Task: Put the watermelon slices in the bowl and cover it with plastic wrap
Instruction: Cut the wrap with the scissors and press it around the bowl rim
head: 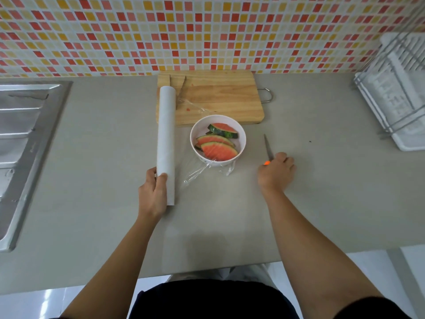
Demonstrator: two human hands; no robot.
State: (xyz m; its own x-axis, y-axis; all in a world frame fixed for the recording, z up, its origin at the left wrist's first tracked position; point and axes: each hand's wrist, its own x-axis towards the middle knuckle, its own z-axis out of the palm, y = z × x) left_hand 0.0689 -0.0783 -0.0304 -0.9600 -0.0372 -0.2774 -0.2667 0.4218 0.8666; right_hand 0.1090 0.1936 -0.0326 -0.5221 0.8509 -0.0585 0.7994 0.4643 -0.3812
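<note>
Left hand [153,192] grips the near end of the plastic wrap roll [166,134]; right hand [276,172] curls round a knife [268,148] on the desk [322,192]. Between them, watermelon slices [218,150] fill the bowl [244,137]. The film [195,174], flimsy and clingy, is probably best pulled taut by its edges.

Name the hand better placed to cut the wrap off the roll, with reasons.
Right, most likely. The right hand grips the knife beside the bowl. The left hand holds the roll, from which film runs to the bowl.
</note>
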